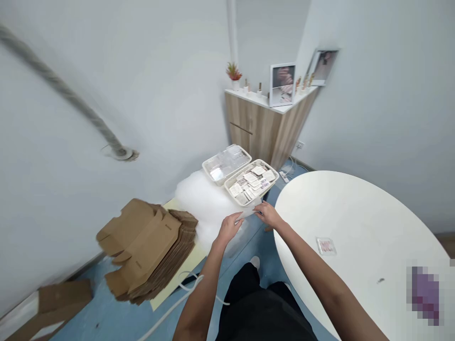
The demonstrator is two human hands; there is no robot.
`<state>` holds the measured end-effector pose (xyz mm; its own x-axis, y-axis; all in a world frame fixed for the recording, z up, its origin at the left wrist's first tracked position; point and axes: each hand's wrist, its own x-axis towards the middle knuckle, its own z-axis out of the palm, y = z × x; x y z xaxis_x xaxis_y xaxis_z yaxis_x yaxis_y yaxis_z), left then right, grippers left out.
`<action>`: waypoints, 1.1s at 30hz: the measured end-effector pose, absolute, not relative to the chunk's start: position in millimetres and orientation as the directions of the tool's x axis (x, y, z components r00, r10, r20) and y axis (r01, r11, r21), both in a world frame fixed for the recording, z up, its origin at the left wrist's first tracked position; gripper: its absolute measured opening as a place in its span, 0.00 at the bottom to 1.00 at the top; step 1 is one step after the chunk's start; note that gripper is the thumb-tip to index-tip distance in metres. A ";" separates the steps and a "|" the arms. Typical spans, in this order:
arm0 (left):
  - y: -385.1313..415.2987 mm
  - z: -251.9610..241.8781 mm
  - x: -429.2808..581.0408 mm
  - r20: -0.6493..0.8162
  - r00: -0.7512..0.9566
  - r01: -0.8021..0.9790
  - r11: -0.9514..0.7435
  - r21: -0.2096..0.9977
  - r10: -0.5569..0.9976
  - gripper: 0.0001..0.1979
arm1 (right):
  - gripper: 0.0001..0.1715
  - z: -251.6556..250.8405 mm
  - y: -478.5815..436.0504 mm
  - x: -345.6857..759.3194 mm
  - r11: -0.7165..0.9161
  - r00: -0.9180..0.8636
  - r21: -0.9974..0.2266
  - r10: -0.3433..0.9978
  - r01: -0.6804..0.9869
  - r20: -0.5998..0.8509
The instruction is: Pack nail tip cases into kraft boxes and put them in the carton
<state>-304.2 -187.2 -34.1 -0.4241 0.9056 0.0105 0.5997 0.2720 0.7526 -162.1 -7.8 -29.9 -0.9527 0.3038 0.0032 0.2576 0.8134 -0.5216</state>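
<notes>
In front of me, a thin translucent white sheet or bag (250,209) is stretched between both hands. My left hand (230,228) pinches its near left end, and my right hand (269,214) grips its right end beside the table edge. Just beyond the hands stands a white basket (226,188) of small white packets and cards. Behind it, another white basket (204,165) holds clear plastic boxes. A soft white heap of wrapping material (202,203) lies left of my hands, its exact kind unclear.
Flattened brown cardboard boxes (149,246) are stacked at left. The round white table (359,208) at right carries a small clear case (325,246) with pinkish contents. A wooden cabinet (263,125) fills the corner. A white cable (170,310) loops near my left arm.
</notes>
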 end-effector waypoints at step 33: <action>42.0 -133.7 -85.6 -0.019 0.105 0.949 -0.095 0.300 0.994 0.35 | 0.14 -125.0 -36.1 182.0 0.350 -0.370 -0.353 0.929 0.868 0.011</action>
